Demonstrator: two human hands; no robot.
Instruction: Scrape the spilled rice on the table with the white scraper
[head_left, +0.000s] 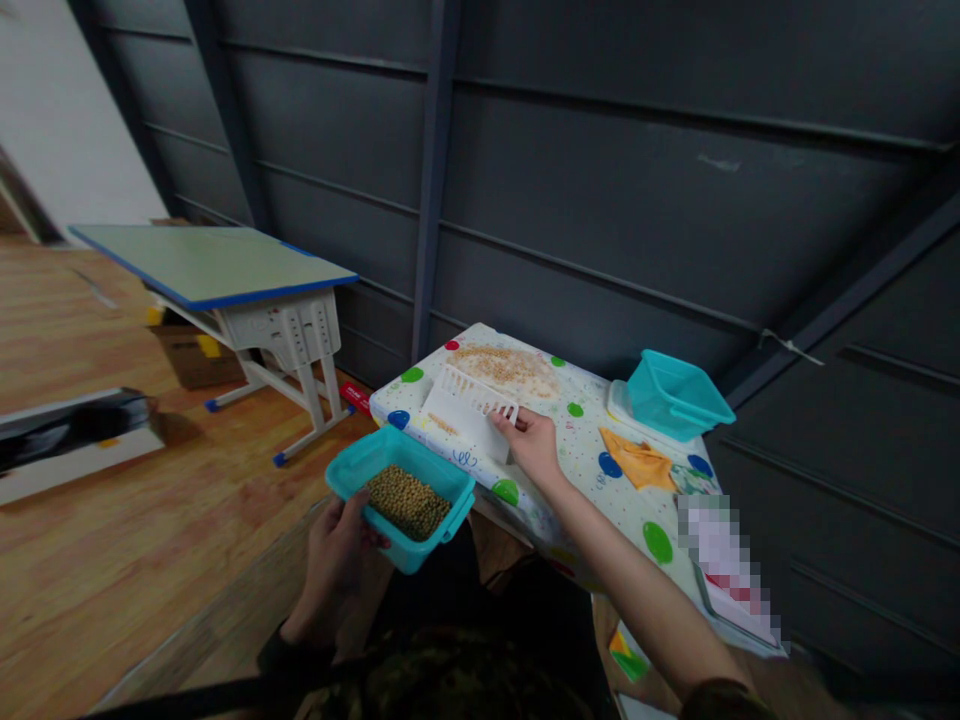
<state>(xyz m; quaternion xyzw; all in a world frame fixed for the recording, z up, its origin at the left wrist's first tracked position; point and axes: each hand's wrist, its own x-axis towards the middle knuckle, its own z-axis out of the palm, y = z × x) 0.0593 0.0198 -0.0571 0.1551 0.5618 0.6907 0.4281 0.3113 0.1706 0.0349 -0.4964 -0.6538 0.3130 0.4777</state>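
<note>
My left hand [339,560] grips the near edge of a teal plastic tub [442,478] filled with greenish-brown beans [406,500], held just off the near edge of the small table [577,450]. My right hand [531,440] holds the corner of a white slotted sieve tray [465,410] that rests tilted on the table beside the tub. A few grains lie on the tray. Beyond it, a heap of pale grains [504,366] is spread on the dotted tablecloth.
A second teal tub [675,393] sits on a white lid at the table's far right, with an orange cloth [637,462] in front of it. A green-topped desk [217,265] stands to the left on the wooden floor. A dark panelled wall [600,200] runs behind.
</note>
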